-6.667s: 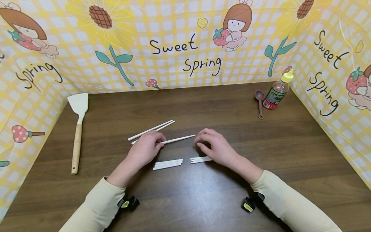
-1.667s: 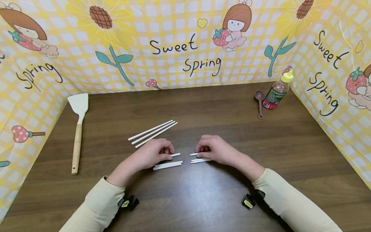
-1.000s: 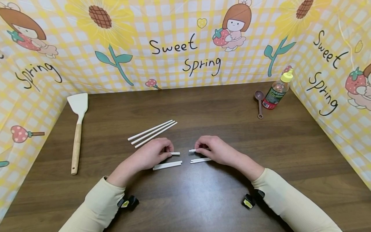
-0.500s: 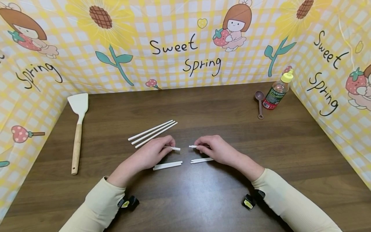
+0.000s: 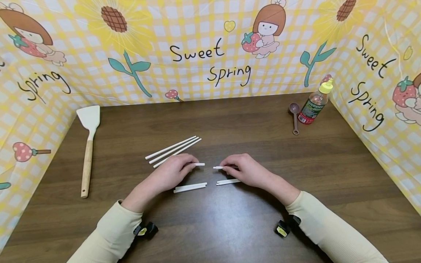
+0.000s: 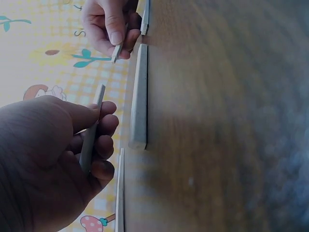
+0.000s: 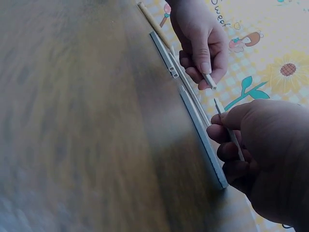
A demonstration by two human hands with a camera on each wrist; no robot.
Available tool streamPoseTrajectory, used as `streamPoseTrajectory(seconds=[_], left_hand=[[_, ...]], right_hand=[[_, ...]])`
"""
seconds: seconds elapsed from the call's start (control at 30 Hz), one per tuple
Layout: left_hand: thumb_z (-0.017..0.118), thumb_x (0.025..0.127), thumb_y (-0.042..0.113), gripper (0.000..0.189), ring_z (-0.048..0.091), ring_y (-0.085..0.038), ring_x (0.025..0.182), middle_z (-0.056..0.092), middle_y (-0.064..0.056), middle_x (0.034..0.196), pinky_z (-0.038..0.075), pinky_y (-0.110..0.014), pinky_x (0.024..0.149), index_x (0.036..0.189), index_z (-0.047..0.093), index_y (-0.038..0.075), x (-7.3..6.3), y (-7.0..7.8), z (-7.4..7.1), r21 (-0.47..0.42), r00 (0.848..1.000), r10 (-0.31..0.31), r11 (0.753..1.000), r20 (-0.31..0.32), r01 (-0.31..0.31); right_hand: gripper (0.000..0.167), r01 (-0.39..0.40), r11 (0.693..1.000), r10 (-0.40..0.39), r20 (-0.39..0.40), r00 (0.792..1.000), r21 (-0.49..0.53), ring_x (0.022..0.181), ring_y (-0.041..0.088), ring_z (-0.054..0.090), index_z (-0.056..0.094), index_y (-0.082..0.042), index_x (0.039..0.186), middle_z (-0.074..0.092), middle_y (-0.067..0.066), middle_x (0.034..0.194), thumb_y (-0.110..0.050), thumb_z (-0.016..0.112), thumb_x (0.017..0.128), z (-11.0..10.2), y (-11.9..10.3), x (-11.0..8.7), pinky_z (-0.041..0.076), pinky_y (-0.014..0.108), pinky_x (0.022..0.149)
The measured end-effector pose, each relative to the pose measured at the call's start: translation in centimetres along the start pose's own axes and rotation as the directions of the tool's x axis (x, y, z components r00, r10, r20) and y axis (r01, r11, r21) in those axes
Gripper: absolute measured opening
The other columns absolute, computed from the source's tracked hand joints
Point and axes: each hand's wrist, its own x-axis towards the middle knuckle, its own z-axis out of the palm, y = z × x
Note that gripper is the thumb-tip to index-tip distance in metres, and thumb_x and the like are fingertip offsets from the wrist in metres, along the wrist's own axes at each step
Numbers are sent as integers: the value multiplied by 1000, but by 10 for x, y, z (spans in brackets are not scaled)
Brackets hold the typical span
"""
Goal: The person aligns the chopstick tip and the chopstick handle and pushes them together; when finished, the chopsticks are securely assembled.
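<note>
My left hand [image 5: 174, 171] pinches a short white chopstick section [image 6: 91, 140] between thumb and fingers. Opposite it, my right hand [image 5: 248, 170] pinches another section [image 7: 234, 140], whose narrower stepped end points at the left one. A small gap separates the two facing ends, both held above the table. Nearer the body, two thick sections [image 5: 190, 187] lie side by side on the left, and a second pair [image 5: 228, 182] lies on the right, partly under the right hand. Behind the left hand, three full-length white chopsticks [image 5: 171, 147] lie slanted, roughly parallel.
A white spatula [image 5: 87, 157] with a wooden handle lies at the left of the brown table [image 5: 217, 226]. At the back right stands a yellow-capped bottle [image 5: 312, 109] beside a brown measuring spoon [image 5: 294, 109]. A printed yellow checked cloth [image 5: 197, 36] walls the back and sides.
Earlier my left hand held a full-length chopstick near the others; three now lie there. Since then each hand has picked up a short section, and both sections have moved away from the body.
</note>
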Motion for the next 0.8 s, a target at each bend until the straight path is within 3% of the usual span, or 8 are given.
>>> streamPoseTrajectory(seconds=[0.8], left_hand=[[69, 96, 8, 6, 64, -13, 84, 70, 3, 93, 51, -38, 80, 99, 73, 8, 1, 2, 5, -16, 999, 48, 999, 2, -48]], right_hand=[[11, 31, 999, -31, 23, 999, -5, 86, 7, 62, 74, -7, 105, 71, -4, 96, -8, 66, 98, 2, -1, 0, 52, 28, 80]])
